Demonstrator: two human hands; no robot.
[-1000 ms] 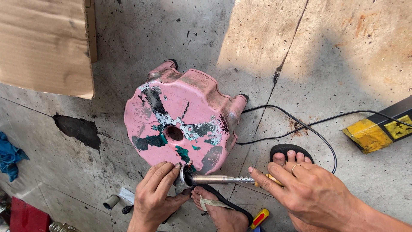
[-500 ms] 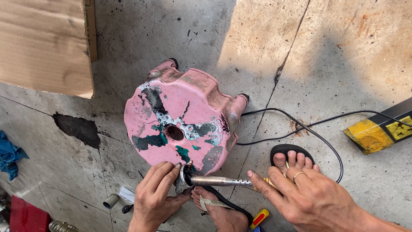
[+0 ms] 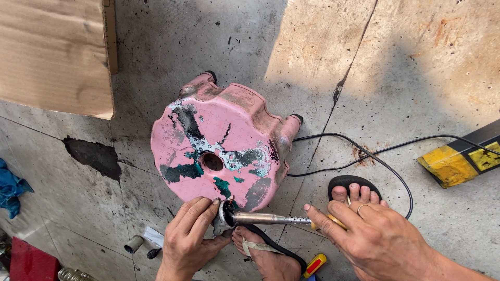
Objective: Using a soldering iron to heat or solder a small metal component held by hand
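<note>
A worn pink plastic stool point(image 3: 224, 151) with patches of green and black paint stands on the concrete floor; it has a round hole in the middle of its seat. My left hand point(image 3: 190, 237) grips a small round part against the stool's near edge. My right hand point(image 3: 377, 239) holds a soldering iron point(image 3: 265, 218) by its yellow handle. The iron's metal barrel points left, and its tip touches the small part at the stool's edge. A black cable point(image 3: 385, 156) runs from the iron across the floor.
My two sandalled feet point(image 3: 351, 192) rest below the stool. A cardboard sheet point(image 3: 54, 54) lies at the top left, a yellow-and-black block point(image 3: 461, 158) at the right, blue cloth point(image 3: 10, 190) at the left. A small metal tube point(image 3: 134, 244) and a yellow-red tool point(image 3: 315, 265) lie near my hands.
My right hand has shifted slightly on the iron's handle. The stool and my left hand stay where they were.
</note>
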